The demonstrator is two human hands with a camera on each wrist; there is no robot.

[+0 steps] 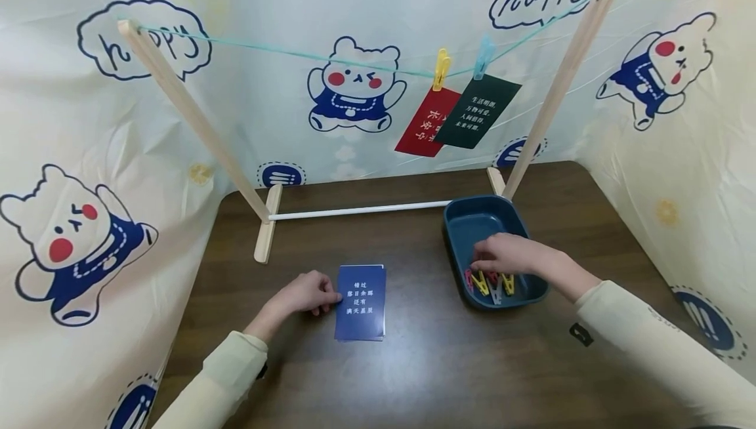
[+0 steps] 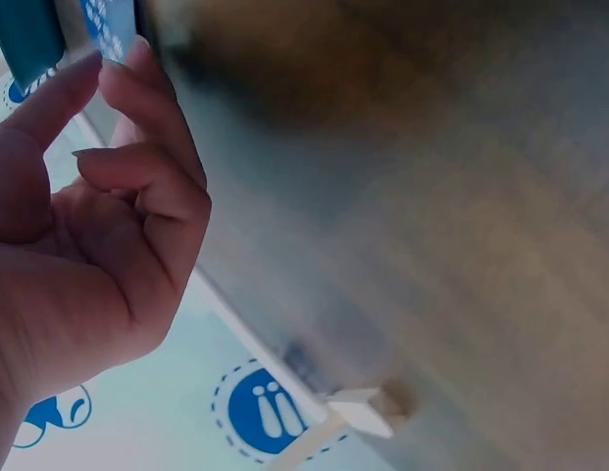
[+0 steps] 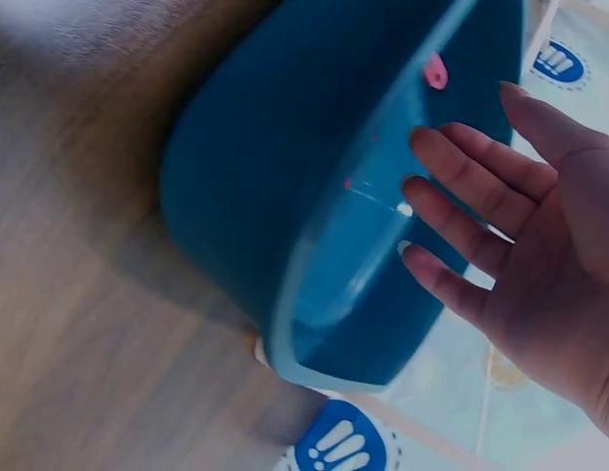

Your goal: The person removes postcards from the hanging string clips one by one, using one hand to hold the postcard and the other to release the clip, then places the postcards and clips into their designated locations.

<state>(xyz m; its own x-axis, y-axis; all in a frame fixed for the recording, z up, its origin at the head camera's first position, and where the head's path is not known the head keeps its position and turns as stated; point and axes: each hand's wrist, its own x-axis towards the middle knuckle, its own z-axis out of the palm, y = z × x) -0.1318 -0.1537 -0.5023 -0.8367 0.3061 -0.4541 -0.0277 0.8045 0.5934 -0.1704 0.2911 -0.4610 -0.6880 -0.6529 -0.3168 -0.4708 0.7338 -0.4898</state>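
My left hand (image 1: 309, 292) pinches the left edge of a blue card (image 1: 361, 304) with white writing, which lies on the table with another card's edge showing beneath. In the left wrist view, the thumb and index fingertips meet at the card (image 2: 110, 27). My right hand (image 1: 509, 253) reaches into a dark blue plastic box (image 1: 451, 252), its fingers extended and apart in the right wrist view. Several small clothespins (image 1: 495, 288) in pink, yellow and grey lie in the box's near end, just below those fingers. Only a pink clothespin (image 3: 435, 72) shows clearly in the right wrist view.
A wooden frame with a left post (image 1: 195, 117) and right post (image 1: 558, 94) carries a turquoise string (image 1: 266, 48). A yellow clothespin (image 1: 441, 69) holds a red card (image 1: 422, 130); a blue clothespin (image 1: 483, 58) holds a dark green card (image 1: 478, 111). A white rod (image 1: 360, 210) spans the base.
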